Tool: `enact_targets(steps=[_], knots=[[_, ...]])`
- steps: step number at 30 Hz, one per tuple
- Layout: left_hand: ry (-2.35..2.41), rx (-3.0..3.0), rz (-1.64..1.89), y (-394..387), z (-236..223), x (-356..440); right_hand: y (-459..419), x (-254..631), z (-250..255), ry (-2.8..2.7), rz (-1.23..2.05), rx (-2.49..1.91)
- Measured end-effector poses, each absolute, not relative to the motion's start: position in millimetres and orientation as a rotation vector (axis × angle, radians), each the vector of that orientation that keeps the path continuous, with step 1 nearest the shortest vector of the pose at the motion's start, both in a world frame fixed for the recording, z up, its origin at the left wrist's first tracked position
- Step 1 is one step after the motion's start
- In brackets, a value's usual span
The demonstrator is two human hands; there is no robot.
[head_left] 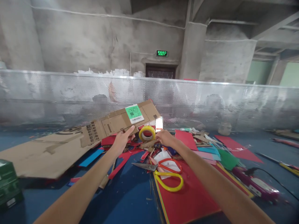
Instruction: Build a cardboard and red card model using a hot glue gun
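Observation:
My left hand (123,139) grips the lower edge of a long piece of brown cardboard (116,122), thumb on its face. A green and white label (135,114) is stuck on the cardboard, which slopes up to the right. My right hand (164,137) is closed at the lower end of a small white card (159,123) with a red strip; its upper part is blurred. Between my hands a roll of yellow tape (147,133) stands on edge among scraps. Nearer to me lie open-bladed scissors (158,169) with red and yellow handles, on red sheets (191,199).
A larger cardboard sheet (42,155) lies at the left, behind a green box (9,183). Coloured paper scraps (210,152) cover the middle. A purple corded device (257,186) lies at the right. A perforated metal screen (70,93) borders the blue table (116,199) at the back.

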State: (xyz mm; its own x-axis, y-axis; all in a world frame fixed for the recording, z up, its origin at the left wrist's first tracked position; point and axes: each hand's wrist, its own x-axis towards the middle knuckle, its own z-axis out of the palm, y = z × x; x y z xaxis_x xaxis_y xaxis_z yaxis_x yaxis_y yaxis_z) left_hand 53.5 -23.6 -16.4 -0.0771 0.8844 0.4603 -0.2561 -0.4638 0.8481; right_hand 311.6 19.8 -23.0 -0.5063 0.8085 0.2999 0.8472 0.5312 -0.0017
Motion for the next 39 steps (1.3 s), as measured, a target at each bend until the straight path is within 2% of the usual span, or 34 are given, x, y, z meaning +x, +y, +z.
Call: enact_targets(steps=[5,10,16,19,22,26,32,34,39], knots=[[0.624,1.275,1.666,-22.2,-14.1,48.8,9.4,354.1,-8.4,-2.314,0.006,-1.212],[0.756,1.176,1.516,-17.6,-18.0,46.7,-8.6,392.6,-1.3,-2.121,0.247,-1.100],[0.793,1.277,1.232,-16.7,-29.7,53.8,-27.7,382.2,-9.1,-1.621,1.102,-0.795],[0.791,1.349,1.050,-22.9,-28.8,50.6,-25.8,372.4,-14.0,-1.461,1.265,-0.753],[0.717,1.471,0.682,-40.6,-15.9,41.9,-23.0,372.1,-17.6,-1.412,1.265,-0.782],[0.477,1.702,-0.101,-74.4,12.9,40.6,-27.2,378.5,-19.3,-1.397,1.303,-0.854],[0.114,1.585,-0.494,-106.4,38.5,59.1,-38.1,382.0,-18.0,-1.393,1.365,-0.975],[0.076,1.559,-0.399,-113.3,40.1,56.9,-41.7,380.1,-16.6,-1.423,1.389,-1.018],[0.475,1.802,0.669,-110.5,41.6,48.2,-53.2,366.9,-13.2,-1.564,1.470,-1.041]])
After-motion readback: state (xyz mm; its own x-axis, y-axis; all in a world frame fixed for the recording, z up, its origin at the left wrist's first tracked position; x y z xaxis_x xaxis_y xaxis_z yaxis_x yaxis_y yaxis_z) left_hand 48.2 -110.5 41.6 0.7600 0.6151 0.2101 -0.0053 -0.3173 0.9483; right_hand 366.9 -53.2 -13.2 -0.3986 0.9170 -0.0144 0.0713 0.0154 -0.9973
